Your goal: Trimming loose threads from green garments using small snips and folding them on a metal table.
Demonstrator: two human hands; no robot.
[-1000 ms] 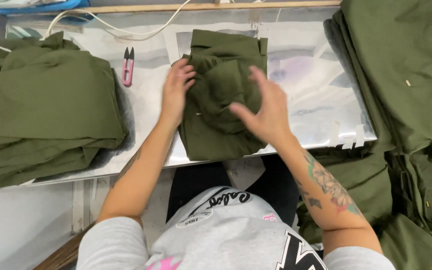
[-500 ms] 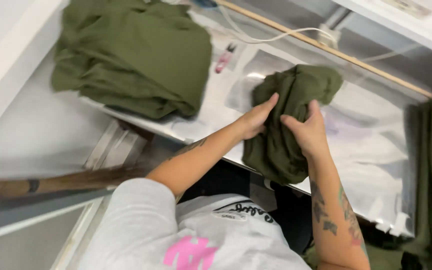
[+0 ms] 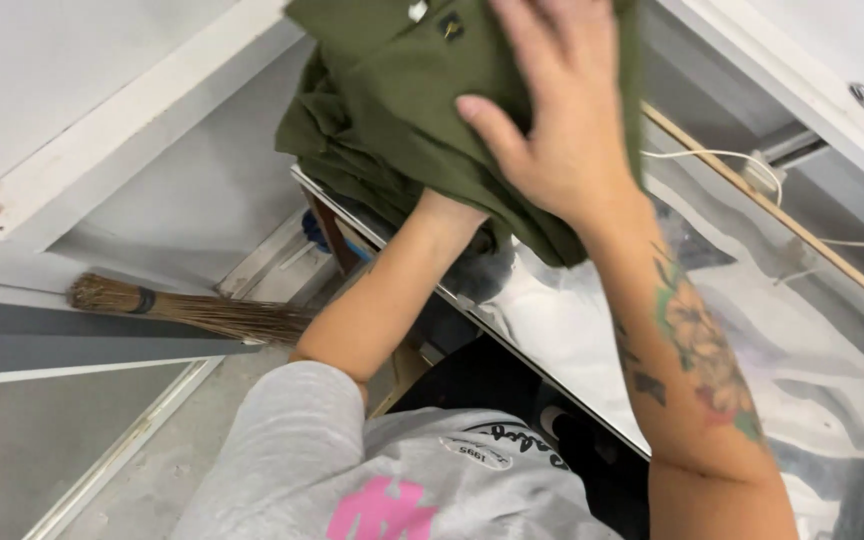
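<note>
- The right hand (image 3: 562, 120) lies flat and open on top of the green garment (image 3: 402, 110), fingers spread and pointing away from the person, the thumb stretched toward the left side. It presses on the cloth; it does not pinch it.
- The left hand is hidden. The left forearm (image 3: 392, 290) goes up under the hanging edge of the garment and ends there, so I cannot tell if this hand is open or closed. Probably it carries the bundle from below, but the view does not show it.
- So the garment sits between the two hands: one above, one below. It is the right hand that is plainly in contact and in view.
- The garment is a thick folded bundle at the left end of the worktop (image 3: 572, 330), and part of it hangs past the edge. Its long side seems to run from the far corner toward the person.
- The worktop is covered with a shiny clear sheet. A thin white cord (image 3: 712, 155) lies on it, well apart from the bundle, beyond the right wrist.
- On the floor to the left, a straw broom (image 3: 182, 310) lies near the worktop's leg, not touching the garment.
</note>
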